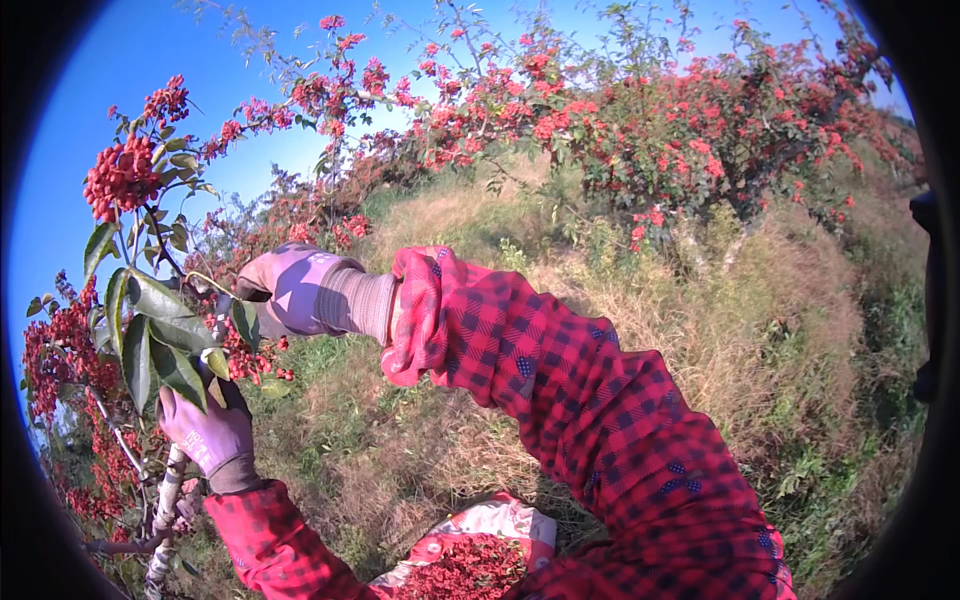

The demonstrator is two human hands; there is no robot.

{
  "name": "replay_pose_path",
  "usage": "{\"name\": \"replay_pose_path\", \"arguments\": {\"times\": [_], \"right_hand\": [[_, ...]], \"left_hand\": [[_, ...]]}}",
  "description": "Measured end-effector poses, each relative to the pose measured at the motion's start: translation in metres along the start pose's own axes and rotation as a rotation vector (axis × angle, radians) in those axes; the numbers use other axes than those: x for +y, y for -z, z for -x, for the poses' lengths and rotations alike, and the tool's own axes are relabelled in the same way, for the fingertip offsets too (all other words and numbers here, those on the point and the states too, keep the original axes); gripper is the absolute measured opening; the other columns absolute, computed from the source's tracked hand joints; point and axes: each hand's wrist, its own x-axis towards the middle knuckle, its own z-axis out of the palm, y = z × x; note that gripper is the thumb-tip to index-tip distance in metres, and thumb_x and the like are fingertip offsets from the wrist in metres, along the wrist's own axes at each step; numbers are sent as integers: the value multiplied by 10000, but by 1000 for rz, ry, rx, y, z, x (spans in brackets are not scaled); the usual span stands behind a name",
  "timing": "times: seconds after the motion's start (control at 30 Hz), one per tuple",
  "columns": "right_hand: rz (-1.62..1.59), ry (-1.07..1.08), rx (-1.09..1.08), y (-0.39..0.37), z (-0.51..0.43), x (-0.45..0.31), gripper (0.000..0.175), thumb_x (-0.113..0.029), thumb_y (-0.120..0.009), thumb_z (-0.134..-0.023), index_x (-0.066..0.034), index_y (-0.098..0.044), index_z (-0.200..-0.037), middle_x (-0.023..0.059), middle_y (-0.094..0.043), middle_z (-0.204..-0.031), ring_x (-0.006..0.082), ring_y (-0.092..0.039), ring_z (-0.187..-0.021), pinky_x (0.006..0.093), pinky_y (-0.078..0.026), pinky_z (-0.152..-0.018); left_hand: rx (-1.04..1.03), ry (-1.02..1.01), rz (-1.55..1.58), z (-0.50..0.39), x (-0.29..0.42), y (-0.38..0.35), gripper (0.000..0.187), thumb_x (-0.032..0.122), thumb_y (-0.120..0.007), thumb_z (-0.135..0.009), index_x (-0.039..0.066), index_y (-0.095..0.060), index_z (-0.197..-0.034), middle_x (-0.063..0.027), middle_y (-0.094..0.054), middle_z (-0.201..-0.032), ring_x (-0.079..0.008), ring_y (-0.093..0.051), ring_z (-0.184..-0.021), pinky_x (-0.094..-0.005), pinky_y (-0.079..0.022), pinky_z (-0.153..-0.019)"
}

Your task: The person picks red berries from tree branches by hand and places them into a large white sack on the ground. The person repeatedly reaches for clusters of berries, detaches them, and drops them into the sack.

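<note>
My right hand (304, 289), in a pinkish-purple glove with a ribbed cuff, reaches across to a Sichuan pepper branch at the left. Its fingertips are hidden behind the branch and leaves. Lower down, my left hand (210, 431), gloved alike, is raised under long green leaves (169, 311) that cover part of its fingers. A small cluster of red berries (251, 360) hangs between the two hands. Above them stands a dense red berry cluster (124, 176). What either hand grips cannot be made out.
Below my arms sits an open white-and-red bag (499, 517) holding picked red berries (465, 570). A pale, knobbly stem (166, 502) rises beneath my left hand. More berry-laden shrubs (675, 142) stand beyond the dry grass (720, 315).
</note>
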Motion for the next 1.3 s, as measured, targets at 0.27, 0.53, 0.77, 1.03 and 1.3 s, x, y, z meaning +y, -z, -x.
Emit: {"name": "replay_pose_path", "arguments": {"times": [0.27, 0.53, 0.77, 1.03, 1.3], "right_hand": [[-556, 29, -45, 0, 17, 23, 351, -326, -576, -844, -59, -570, -1071, 100, -632, -873, 171, -593, -776, 296, -458, -710], [-228, 295, 116, 7, 20, 16, 299, -300, -634, -785, -51, -624, -951, 44, -622, -737, 125, -535, -602, 280, -429, -574], [-1200, -186, 101, -22, 30, 24, 167, -135, -561, -838, -38, -583, -972, 6, -616, -805, 104, -572, -628, 273, -481, -565], [-1223, -253, 2, -49, 29, 53, 273, -181, -452, -912, -47, -526, -1138, 52, -624, -931, 131, -600, -779, 276, -493, -673], [-1374, -162, 79, -61, 12, 72, 149, -151, -515, -841, -70, -544, -962, 49, -581, -842, 166, -583, -718, 323, -518, -659]], "left_hand": [[36, 13, 26, 3, 20, 4, 297, 151, -669, -601, 57, -648, -882, -151, -606, -842, -327, -526, -862, -431, -404, -766], [8, 15, 10, 0, 18, 16, 369, 202, -664, -603, 80, -542, -930, -83, -534, -818, -269, -518, -860, -416, -374, -812], [58, -10, -12, 0, 13, 16, 262, 229, -643, -713, 85, -552, -912, -76, -556, -833, -251, -523, -849, -416, -372, -801], [16, -32, 72, 1, 11, 16, 260, 238, -641, -708, 109, -549, -914, -58, -555, -815, -247, -523, -841, -408, -369, -774], [56, -41, 73, -1, 11, 7, 249, 235, -642, -723, 102, -547, -910, -57, -566, -838, -246, -525, -839, -409, -368, -786]]}}
